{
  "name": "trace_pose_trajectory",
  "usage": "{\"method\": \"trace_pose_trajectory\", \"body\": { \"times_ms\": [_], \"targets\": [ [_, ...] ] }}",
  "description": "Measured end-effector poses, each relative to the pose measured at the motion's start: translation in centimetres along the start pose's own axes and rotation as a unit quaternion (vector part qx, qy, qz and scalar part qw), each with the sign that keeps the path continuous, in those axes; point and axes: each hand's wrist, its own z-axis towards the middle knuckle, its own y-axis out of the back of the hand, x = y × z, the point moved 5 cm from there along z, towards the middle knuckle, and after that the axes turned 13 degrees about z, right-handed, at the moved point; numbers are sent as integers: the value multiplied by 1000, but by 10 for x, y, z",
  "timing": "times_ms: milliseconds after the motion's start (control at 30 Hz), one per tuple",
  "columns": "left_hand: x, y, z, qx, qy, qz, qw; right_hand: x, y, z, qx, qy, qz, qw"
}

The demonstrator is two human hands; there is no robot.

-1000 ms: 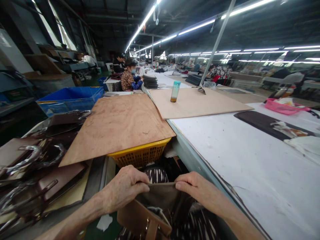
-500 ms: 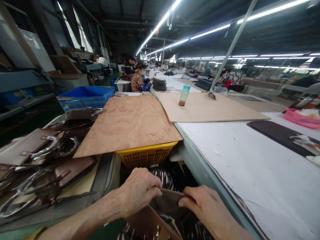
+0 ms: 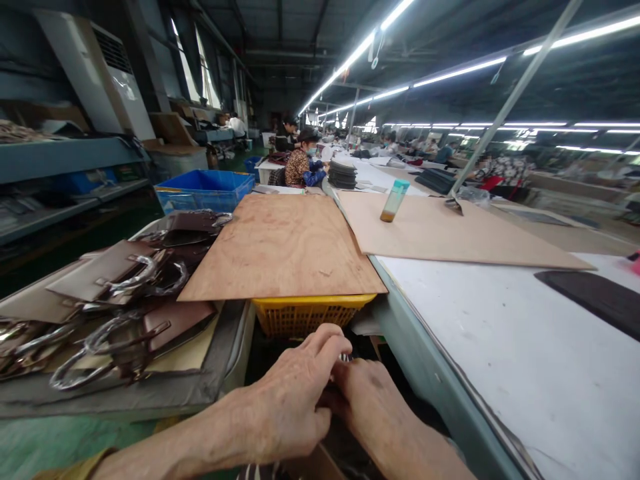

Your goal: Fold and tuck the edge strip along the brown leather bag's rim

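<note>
My left hand (image 3: 293,397) is closed, its fingers curled over the upper edge of a brown handbag (image 3: 320,463) low in front of my body. Close against it, my right hand (image 3: 383,403) is closed too and grips the same edge, its fingertips hidden. Between and under the hands only a little of the handbag shows; the rest is covered. To the left, several finished brown handbags (image 3: 175,323) with plastic-wrapped handles lie heaped on a grey-covered surface.
A plywood board (image 3: 290,243) rests over a yellow basket (image 3: 310,317) ahead. On the right stands a white-topped table (image 3: 480,333) with a dark panel (image 3: 595,303), a tan board (image 3: 450,233) and a bottle (image 3: 395,200). A blue crate (image 3: 203,190) and a co-worker (image 3: 303,163) are farther off.
My hands have come together from holding the handbag's edge apart, the right hand moving in beside the left. The handbag is now mostly hidden. My view has turned slightly left.
</note>
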Motion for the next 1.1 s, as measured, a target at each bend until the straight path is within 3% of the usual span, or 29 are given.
{"method": "trace_pose_trajectory", "body": {
  "times_ms": [100,233,400,533,667,767,833,933,1100],
  "targets": [
    [4,2,-1,-40,-26,0,999,8,1,3,-5,37,-25,999],
    [11,-3,-6,-50,-21,22,998,16,-4,4,29,58,-37,997],
    [20,-6,-13,-144,75,20,986,12,0,0,0,42,-18,999],
    [27,-5,-20,-186,153,-41,970,-4,27,7,-42,10,-58,997],
    [31,-12,-24,-168,159,-127,965,-31,74,20,-68,-30,-69,995],
    [37,-33,-20,-104,130,-154,974,-53,95,22,-84,-67,-83,991],
    [42,-48,-14,-67,130,-140,979,-64,98,18,-91,-81,-83,989],
    [48,-65,-6,-68,159,-109,979,-74,91,9,-100,-93,-75,988],
    [24,-75,7,-107,91,-45,989,-74,79,2,-107,-99,-60,987]
  ]
}}
